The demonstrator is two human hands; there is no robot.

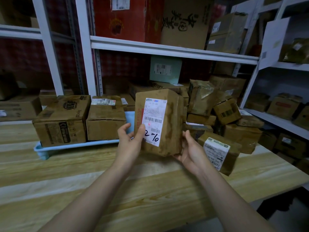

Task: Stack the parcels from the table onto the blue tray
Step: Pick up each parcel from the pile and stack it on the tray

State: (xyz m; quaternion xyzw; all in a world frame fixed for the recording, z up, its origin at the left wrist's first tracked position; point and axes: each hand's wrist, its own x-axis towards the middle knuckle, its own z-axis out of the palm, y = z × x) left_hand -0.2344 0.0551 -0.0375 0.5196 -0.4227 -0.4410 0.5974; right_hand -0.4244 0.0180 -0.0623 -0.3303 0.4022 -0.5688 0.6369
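From the head camera, a tall brown parcel (168,121) stands upright in the air above the near middle of the wooden table (117,181), its white shipping label facing the viewer. The left hand (129,141) grips the parcel's lower left edge, thumb pressed on the label. The right hand (189,149) cups the lower right corner from beneath, with its fingers hidden behind the cardboard. The blue tray (75,146) lies to the left and slightly farther off, with two boxes (61,121) already side by side on it, touching. Bare blue shows at the tray's right end, just behind the left hand. A heap of parcels (225,108) waits at the far right of the table, and one labelled parcel (219,153) lies just beside the right wrist. To do this step well, I would keep both hands clamped low, carry the parcel left and lay it flat rather than on end. It should sit square against the neighbouring box, so later layers rest level.
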